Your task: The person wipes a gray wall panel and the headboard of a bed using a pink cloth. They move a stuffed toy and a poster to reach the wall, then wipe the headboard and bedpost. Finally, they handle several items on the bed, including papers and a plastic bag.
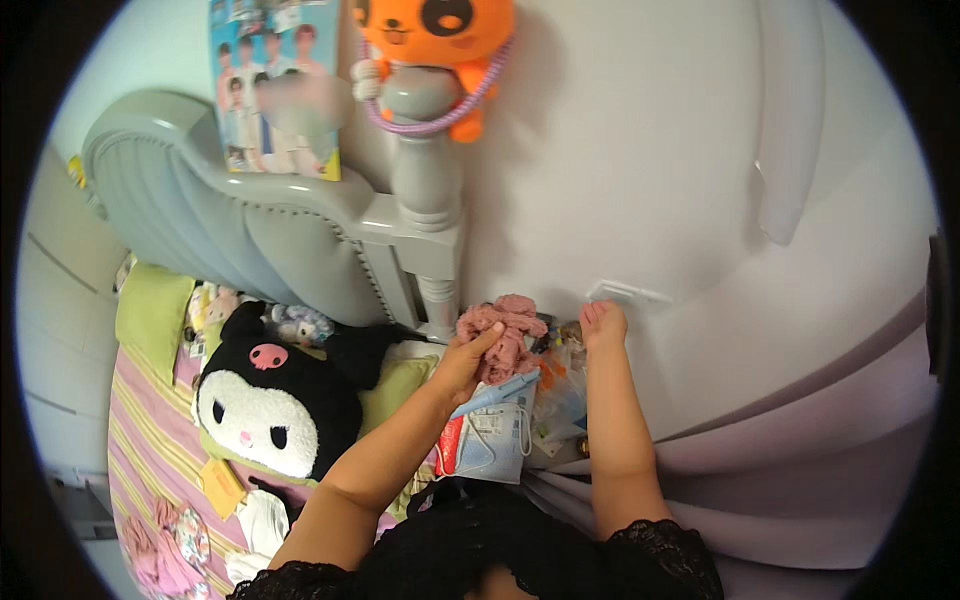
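Note:
In my left hand is a bunched pink fuzzy cloth, the thumb lying over its front. The cloth's full shape is hidden in its folds. A light blue stick-shaped item lies just below it, across a pale blue and white package. My right hand is held up by the wall, close to a white wall socket. Its fingers are curled in, and whatever they may hold does not show. Between the hands sits a clear plastic bag with orange marks.
At the left, a bed with a grey padded headboard carries a large black and white plush toy and a green pillow. An orange plush hangs at the bedpost. A greyish curtain drapes at the right.

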